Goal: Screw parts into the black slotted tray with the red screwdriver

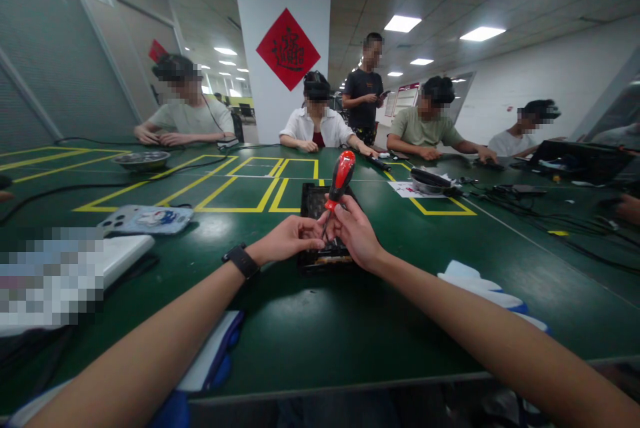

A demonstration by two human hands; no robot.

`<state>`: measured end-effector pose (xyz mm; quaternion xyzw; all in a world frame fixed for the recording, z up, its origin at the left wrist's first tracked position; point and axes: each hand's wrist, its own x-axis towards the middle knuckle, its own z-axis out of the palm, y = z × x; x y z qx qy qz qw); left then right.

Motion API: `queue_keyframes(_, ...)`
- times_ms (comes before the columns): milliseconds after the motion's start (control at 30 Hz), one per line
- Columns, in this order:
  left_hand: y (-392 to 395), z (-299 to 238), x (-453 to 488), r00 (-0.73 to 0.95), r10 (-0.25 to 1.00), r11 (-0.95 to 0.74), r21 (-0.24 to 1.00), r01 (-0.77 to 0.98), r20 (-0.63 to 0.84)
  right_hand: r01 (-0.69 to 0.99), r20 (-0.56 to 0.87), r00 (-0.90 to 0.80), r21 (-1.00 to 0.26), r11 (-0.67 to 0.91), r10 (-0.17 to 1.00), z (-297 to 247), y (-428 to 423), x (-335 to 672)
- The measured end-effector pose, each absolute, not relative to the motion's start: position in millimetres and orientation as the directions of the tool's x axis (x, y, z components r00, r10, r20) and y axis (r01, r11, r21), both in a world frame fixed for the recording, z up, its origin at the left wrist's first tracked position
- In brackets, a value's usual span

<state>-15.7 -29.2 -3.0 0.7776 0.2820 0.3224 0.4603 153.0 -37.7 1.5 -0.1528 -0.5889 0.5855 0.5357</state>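
My right hand (357, 231) is closed around a red and black screwdriver (343, 178), near the lower end of its handle. The screwdriver stands nearly upright, tilted slightly, with its shaft pointing down. Beneath both hands lies a black rectangular tray-like case (311, 205) with parts inside that are too small to make out. My left hand (295, 236), with a dark watch on the wrist, is pinched close to the screwdriver's shaft over the case. Whatever those fingertips grip is hidden.
Blue and white gloves (213, 351) lie under my left forearm, with more gloves (487, 291) to the right. A phone (150, 219) and a blurred white box (127, 251) are at left. Metal bowls (143, 161), cables (545, 215) and several seated people share the green table (400, 321).
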Motion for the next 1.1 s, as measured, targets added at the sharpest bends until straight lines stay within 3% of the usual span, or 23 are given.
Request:
queue_keyframes(267, -28.6, -0.8, -18.0, 0.671, 0.700, -0.454, 0.878, 0.154, 0.245, -0.454, 0.438, -0.419, -0.860, 0.235, 0.795, 0.4, -36.3, 154.7)
queue_keyframes(533, -30.4, 0.4, -14.5, 0.595, 0.764, -0.381, 0.918, 0.107, 0.248, -0.437, 0.467, -0.345, -0.847, 0.301, 0.814, 1.7, -37.0, 153.3)
queue_keyframes(1100, -29.7, -2.6, -14.9, 0.615, 0.747, -0.403, 0.908, 0.115, 0.254, -0.480, 0.473, -0.336, -0.830, 0.284, 0.815, 0.2, -35.8, 153.0)
